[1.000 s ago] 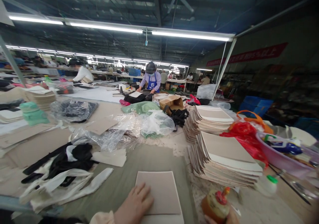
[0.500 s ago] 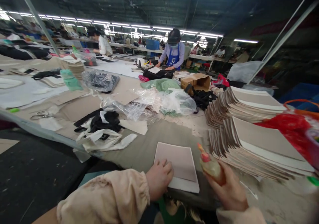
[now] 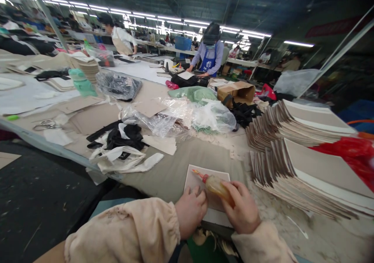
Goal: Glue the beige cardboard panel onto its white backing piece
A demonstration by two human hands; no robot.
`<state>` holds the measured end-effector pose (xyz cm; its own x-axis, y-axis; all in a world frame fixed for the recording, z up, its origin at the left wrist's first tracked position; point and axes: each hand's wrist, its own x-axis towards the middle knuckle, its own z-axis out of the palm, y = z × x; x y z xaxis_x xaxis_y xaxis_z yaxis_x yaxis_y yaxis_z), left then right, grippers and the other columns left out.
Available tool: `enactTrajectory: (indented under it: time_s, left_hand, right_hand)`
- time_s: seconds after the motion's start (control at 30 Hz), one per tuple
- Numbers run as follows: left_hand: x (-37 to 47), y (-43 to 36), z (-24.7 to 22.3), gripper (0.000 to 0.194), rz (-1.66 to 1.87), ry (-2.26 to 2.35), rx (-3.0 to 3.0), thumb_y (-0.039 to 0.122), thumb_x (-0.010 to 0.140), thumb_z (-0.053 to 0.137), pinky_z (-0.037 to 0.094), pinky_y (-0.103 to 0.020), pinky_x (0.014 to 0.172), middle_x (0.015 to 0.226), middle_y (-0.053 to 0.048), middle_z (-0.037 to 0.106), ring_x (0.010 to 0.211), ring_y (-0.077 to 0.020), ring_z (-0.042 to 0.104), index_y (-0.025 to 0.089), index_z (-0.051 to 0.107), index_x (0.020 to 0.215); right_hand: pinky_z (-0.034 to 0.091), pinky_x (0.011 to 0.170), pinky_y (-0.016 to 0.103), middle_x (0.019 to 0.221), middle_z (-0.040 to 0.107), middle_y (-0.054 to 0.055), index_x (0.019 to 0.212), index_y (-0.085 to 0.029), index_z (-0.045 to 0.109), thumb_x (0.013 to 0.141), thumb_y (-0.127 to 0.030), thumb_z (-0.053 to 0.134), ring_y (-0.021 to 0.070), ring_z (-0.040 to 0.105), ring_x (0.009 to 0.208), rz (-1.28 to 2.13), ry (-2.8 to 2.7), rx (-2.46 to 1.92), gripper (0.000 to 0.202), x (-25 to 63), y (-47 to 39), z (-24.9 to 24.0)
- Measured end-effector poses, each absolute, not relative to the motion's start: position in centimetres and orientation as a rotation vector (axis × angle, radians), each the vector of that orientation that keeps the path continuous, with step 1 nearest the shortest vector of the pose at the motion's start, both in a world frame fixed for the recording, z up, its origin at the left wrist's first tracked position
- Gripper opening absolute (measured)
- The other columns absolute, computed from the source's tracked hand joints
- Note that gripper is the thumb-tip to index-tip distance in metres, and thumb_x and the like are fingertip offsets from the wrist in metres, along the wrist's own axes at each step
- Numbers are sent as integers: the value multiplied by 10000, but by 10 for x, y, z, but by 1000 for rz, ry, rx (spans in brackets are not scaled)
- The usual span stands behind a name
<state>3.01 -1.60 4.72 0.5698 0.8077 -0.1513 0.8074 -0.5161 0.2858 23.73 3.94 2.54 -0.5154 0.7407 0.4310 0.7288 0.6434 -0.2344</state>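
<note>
A flat taupe panel with a white strip along its near edge [image 3: 215,215] lies on the table in front of me. On its left side rests my left hand [image 3: 191,212], fingers slightly bent and apart, holding nothing. My right hand [image 3: 242,208] is closed around a squeeze glue bottle [image 3: 217,187] of yellowish, see-through plastic with a red collar and orange nozzle. The bottle is tilted over the panel, its tip pointing left towards the far left corner. Whether the tip touches the panel I cannot tell. Beige sleeves cover both my forearms.
Two fanned stacks of similar panels [image 3: 324,161] stand to the right, beside a red plastic bag [image 3: 347,154]. Black and white fabric scraps [image 3: 125,138], clear plastic bags [image 3: 212,117] and scissors [image 3: 48,125] lie to the left and beyond. Across the table works a person in a blue apron [image 3: 209,62].
My right hand has brought the glue bottle leftward from beside the panel to above it, turning the nozzle to the left. My left hand stays on the panel. The view has shifted slightly.
</note>
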Motion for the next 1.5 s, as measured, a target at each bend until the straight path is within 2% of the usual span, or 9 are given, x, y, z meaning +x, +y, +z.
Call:
enactTrajectory:
  time_s: [0.27,0.53,0.7,1.0,1.2,1.37,1.5]
  left_hand:
    - [34,-14,54,416,-23,1330,2446,209,916,341,351,-555,975,1309,-203,459,1279,-356,310,90,471,1293]
    - [34,-16,47,419,7,1341,2490,223,901,364,353,-559,971,1314,-204,440,1270,-372,321,94,480,1283]
    - [33,-16,51,410,-31,1326,2480,222,881,370,338,-559,983,1309,-190,448,1257,-360,334,107,493,1256]
    - [32,-18,43,545,-85,1307,2467,259,823,461,289,-594,1004,1401,-193,362,1286,-386,282,93,376,1336]
    - [31,-17,43,568,-115,1290,2473,270,793,497,299,-586,1005,1403,-186,361,1284,-384,283,105,382,1324]
    - [31,-18,40,570,-79,1304,2505,272,778,509,313,-595,997,1396,-185,373,1270,-400,299,92,400,1308]
    - [32,-17,38,562,-78,1306,2507,282,785,508,313,-600,997,1395,-184,374,1274,-399,296,103,405,1307]
  right_hand:
    - [525,723,294,1014,569,95,1173,-214,565,818,-215,511,214,589,897,17,-2415,-1206,358,219,37,34]
    - [478,630,246,921,575,63,1144,-234,589,853,-237,488,189,587,813,61,-2415,-1322,308,208,33,46]
    - [488,666,259,929,580,64,1131,-245,596,825,-204,510,196,586,828,3,-2407,-1352,320,221,32,53]
    - [483,548,234,898,603,34,1081,-281,620,791,-291,583,166,613,719,-80,-2339,-1508,293,276,30,58]
    - [507,615,259,952,615,29,1105,-286,615,817,-339,548,170,623,759,-19,-2235,-1702,300,305,26,59]
    - [495,553,248,940,637,32,1083,-301,642,778,-397,601,187,634,773,-26,-2223,-1742,323,321,29,60]
    - [517,610,265,946,648,31,1066,-302,655,763,-406,610,195,638,788,45,-2215,-1734,324,321,32,58]
